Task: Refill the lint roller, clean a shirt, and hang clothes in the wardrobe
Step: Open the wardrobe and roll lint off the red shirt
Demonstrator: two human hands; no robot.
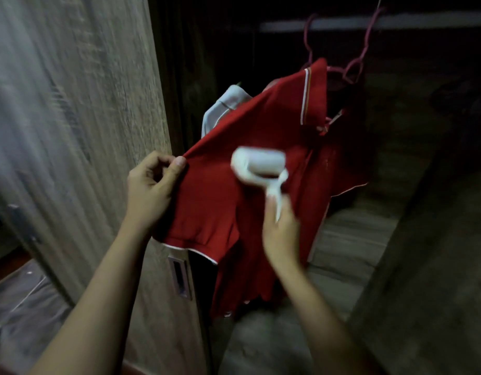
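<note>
A red shirt [207,190] with white trim hangs from a pink hanger [354,67] on the wardrobe rail [396,23]. My left hand [150,190] pinches the shirt's sleeve edge and pulls the fabric out to the left. My right hand [281,231] grips the handle of a white lint roller [257,163], whose roll lies against the shirt's front. The roller and right hand are blurred by motion. A light blue-grey garment [223,106] hangs behind the red shirt, mostly hidden.
The wood-grain wardrobe door [71,104] stands open on the left, with a recessed handle [179,277] near the shirt's hem. The dark wardrobe interior has a wooden shelf [350,239] below the shirt and a side panel [437,280] at right. Grey bedding [22,301] lies lower left.
</note>
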